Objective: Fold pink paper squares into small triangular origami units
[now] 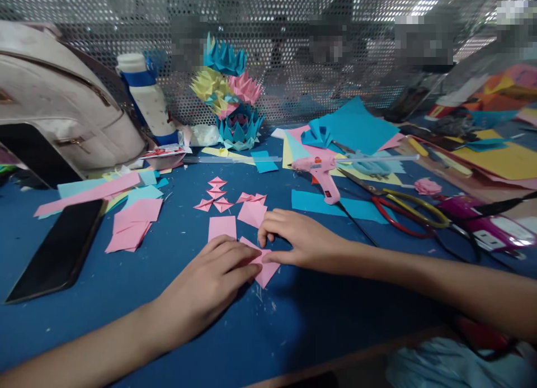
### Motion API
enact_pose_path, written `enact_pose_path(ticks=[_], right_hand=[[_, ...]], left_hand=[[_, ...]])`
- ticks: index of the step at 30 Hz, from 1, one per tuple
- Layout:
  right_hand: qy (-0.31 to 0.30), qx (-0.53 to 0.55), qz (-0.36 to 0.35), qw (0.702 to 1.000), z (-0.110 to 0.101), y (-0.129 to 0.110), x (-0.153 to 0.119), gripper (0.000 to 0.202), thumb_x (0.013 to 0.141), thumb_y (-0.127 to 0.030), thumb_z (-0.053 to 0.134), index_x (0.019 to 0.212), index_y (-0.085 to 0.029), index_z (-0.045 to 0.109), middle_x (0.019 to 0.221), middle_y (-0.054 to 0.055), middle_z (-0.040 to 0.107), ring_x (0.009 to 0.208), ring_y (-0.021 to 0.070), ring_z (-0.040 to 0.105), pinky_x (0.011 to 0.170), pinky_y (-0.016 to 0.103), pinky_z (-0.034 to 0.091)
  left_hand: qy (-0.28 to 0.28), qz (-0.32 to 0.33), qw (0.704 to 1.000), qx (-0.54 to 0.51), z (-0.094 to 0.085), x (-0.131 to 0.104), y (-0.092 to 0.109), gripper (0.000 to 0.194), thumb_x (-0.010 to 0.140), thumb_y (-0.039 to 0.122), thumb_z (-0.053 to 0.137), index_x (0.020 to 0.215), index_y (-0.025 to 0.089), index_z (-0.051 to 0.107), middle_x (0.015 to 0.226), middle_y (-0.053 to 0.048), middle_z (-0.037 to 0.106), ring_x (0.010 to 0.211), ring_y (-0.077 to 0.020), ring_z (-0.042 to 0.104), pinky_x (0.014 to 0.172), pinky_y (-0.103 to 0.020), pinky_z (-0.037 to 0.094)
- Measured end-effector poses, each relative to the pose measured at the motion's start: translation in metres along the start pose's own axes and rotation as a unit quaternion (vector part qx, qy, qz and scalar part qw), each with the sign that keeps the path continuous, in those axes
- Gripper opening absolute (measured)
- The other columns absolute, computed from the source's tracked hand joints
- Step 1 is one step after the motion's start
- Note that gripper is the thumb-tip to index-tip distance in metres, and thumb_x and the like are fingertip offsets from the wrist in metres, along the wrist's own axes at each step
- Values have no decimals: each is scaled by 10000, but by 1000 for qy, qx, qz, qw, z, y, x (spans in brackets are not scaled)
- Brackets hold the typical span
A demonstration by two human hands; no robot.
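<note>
A small square of pink paper [264, 271], creased and partly folded, lies on the blue table between my hands. My left hand [216, 273] grips its left part, thumb and fingers pressed on the paper. From the right, my right hand [300, 237] pinches the top edge with the thumb low and the fingers curled; its fingertips are partly hidden. Just beyond lie a flat pink square [222, 227] and another pink piece [252, 213]. Several small folded pink paper points [216, 193] sit farther back.
To the right are a pink glue gun [321, 173], scissors [403, 209] and blue paper strips [302, 200]. At left are a phone [59, 248], stacked pink squares [130, 231] and a bottle [146, 100]. Folded paper flowers [239, 128] stand by the mesh panel [285, 52].
</note>
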State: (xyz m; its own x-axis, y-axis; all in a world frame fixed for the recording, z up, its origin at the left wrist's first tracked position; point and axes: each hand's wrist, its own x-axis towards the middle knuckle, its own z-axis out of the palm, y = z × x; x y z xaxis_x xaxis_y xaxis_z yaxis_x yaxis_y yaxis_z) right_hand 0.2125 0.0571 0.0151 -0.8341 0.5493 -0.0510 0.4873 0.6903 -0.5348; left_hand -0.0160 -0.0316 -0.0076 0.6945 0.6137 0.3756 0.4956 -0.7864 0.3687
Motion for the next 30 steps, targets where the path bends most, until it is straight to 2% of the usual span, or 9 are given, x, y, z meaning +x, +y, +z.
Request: enact_pose_path(ticks=[8, 13, 16, 19, 25, 26, 30], right_hand=[[-16, 27, -12, 999, 0, -4, -2, 53, 867, -217, 706, 870, -197, 657, 905, -1, 629, 921, 176, 532, 791, 288, 376], [10, 35, -1, 999, 1, -3, -3, 147, 866, -299, 718, 954, -200, 654, 971, 19, 638, 930, 184, 535, 777, 294, 386], [7, 28, 25, 999, 0, -3, -4, 168, 825, -308, 751, 919, -201, 661, 892, 8, 619, 883, 178, 525, 722, 281, 371], [0, 26, 27, 999, 0, -3, -4, 160, 809, -296, 766, 855, -193, 652, 827, -6, 607, 834, 163, 509, 701, 275, 353], [13, 66, -24, 997, 0, 1, -4, 104, 898, -267, 693, 844, -184, 660, 866, 6, 652, 878, 168, 520, 771, 290, 361], [14, 74, -29, 997, 0, 1, -3, 91, 913, -255, 674, 855, -186, 667, 885, 9, 666, 897, 172, 523, 794, 298, 360], [13, 79, -31, 996, 2, -1, -2, 66, 925, -224, 650, 877, -191, 683, 918, -1, 686, 932, 172, 536, 856, 329, 321]], left_hand=[[-4, 43, 998, 51, 2, -4, 0, 290, 1041, 103, 399, 1249, 113, 600, 1190, -119, 657, 1145, -234, 572, 1060, -466, 439], [22, 15, 995, 96, 3, -3, 1, 273, 1029, 117, 445, 1224, 154, 632, 1244, -136, 634, 1172, -256, 573, 984, -468, 493], [24, 29, 993, 113, 3, -2, 2, 298, 1029, 97, 425, 1231, 145, 639, 1230, -144, 635, 1151, -255, 583, 1006, -496, 480], [28, 31, 993, 109, 1, 0, 5, 297, 1034, 106, 422, 1236, 134, 638, 1195, -148, 639, 1137, -260, 570, 965, -476, 505], [3, -55, 997, 51, -1, 2, 9, 275, 1072, 252, 404, 1240, 182, 610, 1186, -101, 650, 1071, -205, 602, 890, -352, 559], [0, -50, 998, 48, 0, 1, 10, 264, 1070, 249, 410, 1228, 181, 610, 1183, -96, 651, 1077, -207, 599, 899, -352, 555], [-4, 58, 996, 68, 2, -2, 11, 283, 1057, 128, 386, 1243, 110, 598, 1197, -121, 654, 1128, -231, 574, 1010, -408, 502]])
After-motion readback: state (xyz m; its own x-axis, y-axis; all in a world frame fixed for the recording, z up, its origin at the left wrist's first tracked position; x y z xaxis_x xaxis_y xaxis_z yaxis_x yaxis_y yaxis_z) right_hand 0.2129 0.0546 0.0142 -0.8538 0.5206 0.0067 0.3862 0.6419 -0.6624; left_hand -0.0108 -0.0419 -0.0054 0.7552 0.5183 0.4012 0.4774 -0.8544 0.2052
